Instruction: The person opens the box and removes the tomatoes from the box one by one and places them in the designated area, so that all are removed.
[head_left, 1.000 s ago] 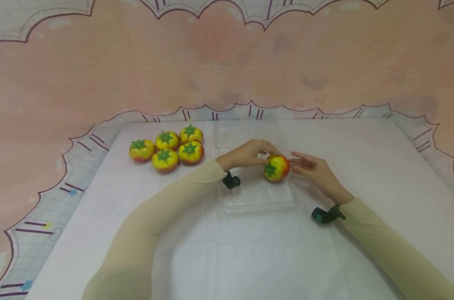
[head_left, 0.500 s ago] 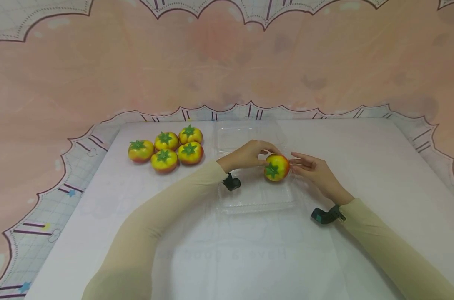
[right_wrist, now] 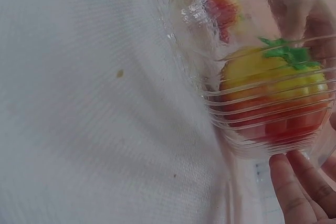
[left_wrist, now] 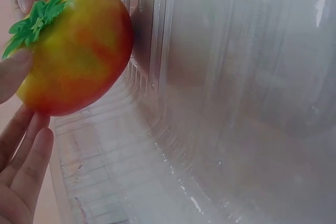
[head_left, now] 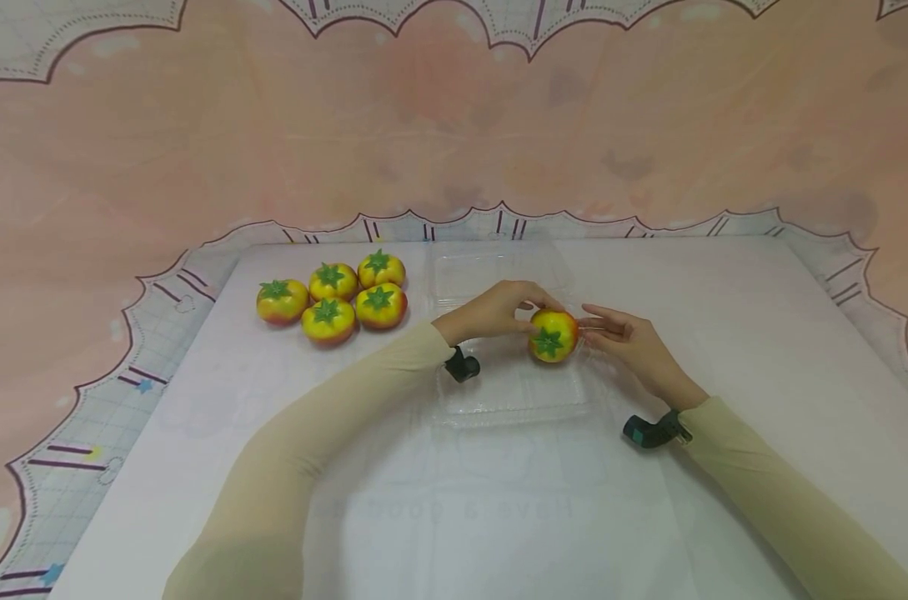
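Note:
My left hand (head_left: 491,311) holds a yellow-and-red toy tomato (head_left: 554,333) with a green leafy top, thumb on one side and fingers on the other. In the left wrist view the tomato (left_wrist: 84,51) leans with its green top toward the thumb, beside the ribbed wall. It sits within the right end of a clear plastic clamshell box (head_left: 509,396). My right hand (head_left: 629,346) pinches the box's right edge; in the right wrist view its fingers (right_wrist: 289,182) lie against the outside of the ribbed wall, with the tomato showing through it.
Several similar toy tomatoes (head_left: 329,321) stand grouped at the back left of the white-covered table (head_left: 454,533). The box's lid (head_left: 491,271) lies folded open toward the back. A patterned peach cloth (head_left: 454,125) hangs behind the table.
The tomato has turned slightly in my left hand, so its green top shifts a little to the right. Both hands have stayed nearly in place.

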A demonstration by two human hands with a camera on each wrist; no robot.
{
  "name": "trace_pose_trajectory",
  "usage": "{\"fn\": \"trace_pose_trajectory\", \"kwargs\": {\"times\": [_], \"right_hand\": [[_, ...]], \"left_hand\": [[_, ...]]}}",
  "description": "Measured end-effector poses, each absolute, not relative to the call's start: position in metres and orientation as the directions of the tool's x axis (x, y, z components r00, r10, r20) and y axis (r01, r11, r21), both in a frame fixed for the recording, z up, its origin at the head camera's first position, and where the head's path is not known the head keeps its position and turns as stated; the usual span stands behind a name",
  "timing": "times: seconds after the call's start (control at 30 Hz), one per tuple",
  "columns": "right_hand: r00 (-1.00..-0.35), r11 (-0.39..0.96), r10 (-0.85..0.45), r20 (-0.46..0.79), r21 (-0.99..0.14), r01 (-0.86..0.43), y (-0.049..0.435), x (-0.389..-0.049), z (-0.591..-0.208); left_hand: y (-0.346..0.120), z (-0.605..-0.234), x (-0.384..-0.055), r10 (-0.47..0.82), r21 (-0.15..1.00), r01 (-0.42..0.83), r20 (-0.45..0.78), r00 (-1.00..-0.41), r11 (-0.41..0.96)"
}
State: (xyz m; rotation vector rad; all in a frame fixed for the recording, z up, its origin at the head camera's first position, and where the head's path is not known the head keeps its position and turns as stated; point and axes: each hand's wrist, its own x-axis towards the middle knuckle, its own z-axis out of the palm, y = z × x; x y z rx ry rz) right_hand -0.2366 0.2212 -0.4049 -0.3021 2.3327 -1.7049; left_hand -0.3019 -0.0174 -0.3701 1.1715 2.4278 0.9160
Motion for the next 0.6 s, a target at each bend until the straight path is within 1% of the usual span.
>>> {"fn": "trace_pose_trajectory", "kwargs": {"times": [0.13, 0.37, 0.6], "right_hand": [[-0.952, 0.300, -0.300, -0.061, -0.953, -0.034, 0.2208, -0.2373, -0.4072], [-0.953, 0.302, -0.294, -0.069, -0.953, -0.024, 0.2207, -0.2381, -0.4081], [-0.953, 0.303, -0.296, -0.059, -0.952, -0.035, 0.2203, -0.2376, -0.4075]], "left_hand": [[-0.0191, -0.3690, -0.3009, 0.776, 0.653, 0.590, 0.007, -0.631, 0.474], [-0.0215, -0.3703, -0.3004, 0.771, 0.682, 0.570, 0.014, -0.636, 0.458], [-0.0199, -0.3694, -0.3007, 0.778, 0.646, 0.605, 0.028, -0.628, 0.465]]}}
